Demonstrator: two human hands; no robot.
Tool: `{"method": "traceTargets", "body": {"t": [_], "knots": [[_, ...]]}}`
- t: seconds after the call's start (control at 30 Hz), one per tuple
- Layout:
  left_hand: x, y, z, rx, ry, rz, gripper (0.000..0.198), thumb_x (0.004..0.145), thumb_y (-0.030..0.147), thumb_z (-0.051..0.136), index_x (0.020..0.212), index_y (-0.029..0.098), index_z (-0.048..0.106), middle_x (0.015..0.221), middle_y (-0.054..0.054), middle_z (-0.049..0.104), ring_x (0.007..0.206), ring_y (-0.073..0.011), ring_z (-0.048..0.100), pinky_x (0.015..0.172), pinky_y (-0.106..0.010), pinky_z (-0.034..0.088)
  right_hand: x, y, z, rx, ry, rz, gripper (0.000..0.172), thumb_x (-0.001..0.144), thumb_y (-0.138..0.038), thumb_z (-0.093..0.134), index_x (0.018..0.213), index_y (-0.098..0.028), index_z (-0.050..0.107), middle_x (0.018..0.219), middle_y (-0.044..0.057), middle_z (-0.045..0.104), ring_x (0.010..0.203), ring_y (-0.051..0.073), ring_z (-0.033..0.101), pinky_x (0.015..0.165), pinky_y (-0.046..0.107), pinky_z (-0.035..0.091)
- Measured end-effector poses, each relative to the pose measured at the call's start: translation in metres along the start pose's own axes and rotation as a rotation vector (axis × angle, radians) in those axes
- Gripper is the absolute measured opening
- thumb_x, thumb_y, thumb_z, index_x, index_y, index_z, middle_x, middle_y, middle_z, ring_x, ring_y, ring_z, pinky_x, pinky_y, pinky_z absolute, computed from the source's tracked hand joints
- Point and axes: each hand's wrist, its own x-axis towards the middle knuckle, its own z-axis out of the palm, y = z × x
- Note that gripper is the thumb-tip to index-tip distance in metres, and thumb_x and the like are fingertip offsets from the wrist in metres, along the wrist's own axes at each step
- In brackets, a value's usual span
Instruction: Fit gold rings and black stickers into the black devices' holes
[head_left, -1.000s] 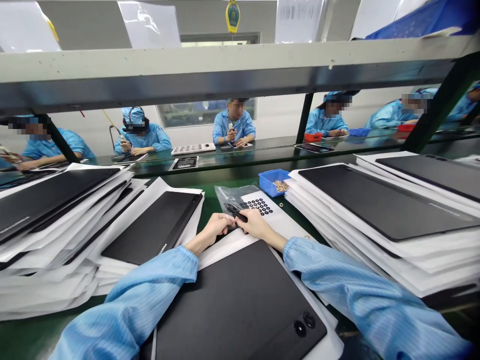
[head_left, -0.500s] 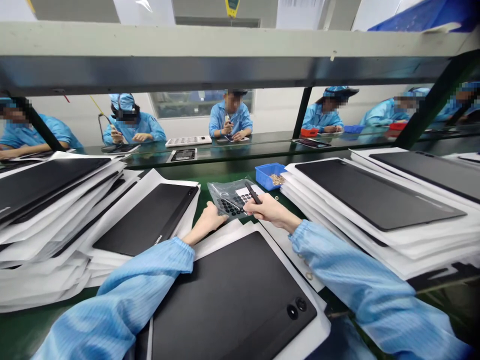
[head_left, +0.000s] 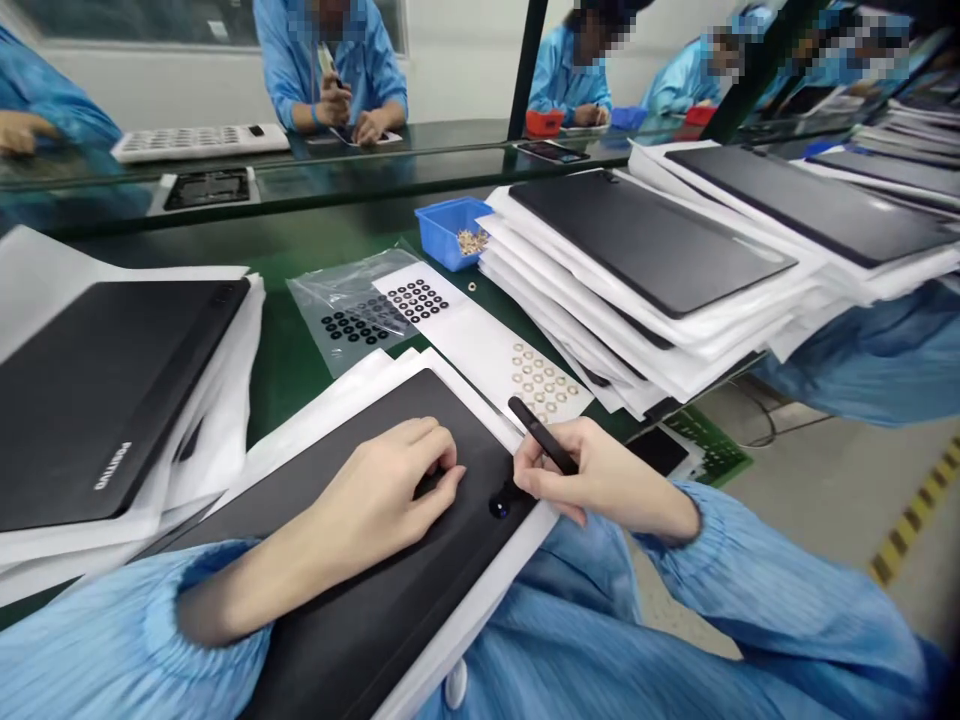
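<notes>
A black pen-shaped tool (head_left: 541,436) is gripped in my right hand (head_left: 600,470), which is closed over the camera corner of a black tablet back cover (head_left: 315,610). Its lower tip is hidden by my fingers. One round camera lens (head_left: 499,504) shows beside these fingers. My left hand (head_left: 390,485) rests on the cover with curled fingers, thumb near the forefinger; I cannot make out anything between them. Beyond the cover, a white sheet (head_left: 472,345) bears black rings (head_left: 418,300) and gold-coloured rings (head_left: 544,380). Its far end lies partly in a clear plastic bag (head_left: 315,295).
Stacks of tablet covers with white paper between them stand at left (head_left: 112,400) and right (head_left: 637,240). A blue bin (head_left: 442,225) holds small gold pieces. Co-workers in blue sit across the bench, one (head_left: 330,70) holding a tool.
Both hands have come back from the bag and ring sheet to the cover. More of the sheet is now outside the bag. The view has turned down and to the right.
</notes>
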Motion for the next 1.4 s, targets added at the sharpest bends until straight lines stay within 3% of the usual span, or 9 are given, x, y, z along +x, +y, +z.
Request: {"method": "traceTargets", "body": {"t": [0.2, 0.6, 0.83, 1.03, 1.17, 1.3, 1.4], "knots": [[0.002, -0.007, 0.005, 0.047, -0.023, 0.022, 0.015, 0.090, 0.019, 0.044, 0.075, 0.018, 0.047, 0.072, 0.001, 0.049, 0.066, -0.0121, 0.046, 0.059, -0.024, 0.034, -0.006, 0.006, 0.002, 0.072, 0.055, 0.046, 0.007, 0.072, -0.011, 0.057, 0.067, -0.016, 0.054, 0.035, -0.010, 0.044, 0.031, 0.003, 0.036, 0.039, 0.016, 0.028], [0.002, -0.006, 0.006, 0.103, -0.029, 0.042, 0.015, 0.091, 0.018, 0.044, 0.076, 0.018, 0.045, 0.072, 0.002, 0.048, 0.067, -0.0128, 0.045, 0.058, -0.025, 0.031, -0.003, 0.009, 0.001, 0.173, 0.002, 0.042, 0.009, 0.073, -0.015, 0.059, 0.066, -0.015, 0.054, 0.035, -0.010, 0.043, 0.031, 0.003, 0.035, 0.037, 0.016, 0.027], [0.002, -0.006, 0.007, 0.119, -0.022, 0.054, 0.015, 0.091, 0.018, 0.045, 0.076, 0.018, 0.044, 0.071, 0.002, 0.047, 0.066, -0.0128, 0.045, 0.058, -0.025, 0.031, -0.008, 0.003, 0.007, -0.036, 0.120, 0.073, 0.008, 0.072, -0.013, 0.057, 0.066, -0.016, 0.054, 0.037, -0.009, 0.045, 0.032, 0.004, 0.040, 0.040, 0.017, 0.034], [0.001, -0.003, 0.005, 0.104, -0.053, 0.120, 0.015, 0.092, 0.017, 0.043, 0.078, 0.017, 0.047, 0.073, 0.001, 0.048, 0.067, -0.0135, 0.045, 0.058, -0.026, 0.033, -0.010, 0.001, 0.011, -0.216, 0.181, 0.040, 0.022, 0.073, -0.021, 0.060, 0.059, -0.019, 0.043, 0.044, -0.008, 0.043, 0.031, 0.006, 0.043, 0.033, 0.018, 0.030], [-0.004, 0.008, 0.003, 0.106, -0.179, 0.271, 0.019, 0.095, 0.018, 0.037, 0.103, 0.016, 0.054, 0.086, -0.004, 0.050, 0.076, -0.0170, 0.047, 0.065, -0.028, 0.038, -0.009, 0.006, 0.005, -0.078, 0.211, -0.061, 0.018, 0.079, -0.029, 0.062, 0.067, -0.017, 0.056, 0.038, -0.008, 0.044, 0.032, 0.007, 0.041, 0.037, 0.019, 0.034], [-0.008, 0.018, 0.005, 0.245, -0.251, 0.325, 0.035, 0.096, 0.020, 0.036, 0.129, 0.018, 0.046, 0.091, -0.006, 0.049, 0.079, -0.0206, 0.045, 0.068, -0.032, 0.040, -0.007, 0.013, -0.005, 0.084, 0.409, -0.253, 0.047, 0.089, -0.051, 0.048, 0.063, -0.014, 0.063, 0.053, 0.002, 0.058, 0.045, 0.009, 0.051, 0.044, 0.021, 0.041], [-0.008, 0.020, 0.007, 0.307, -0.263, 0.313, 0.038, 0.095, 0.019, 0.037, 0.132, 0.018, 0.044, 0.091, -0.007, 0.047, 0.079, -0.0215, 0.043, 0.069, -0.033, 0.039, -0.007, 0.016, -0.008, 0.178, 0.400, -0.246, 0.060, 0.093, -0.057, 0.033, 0.057, -0.016, 0.057, 0.047, 0.000, 0.051, 0.041, 0.009, 0.047, 0.040, 0.021, 0.038]]}}
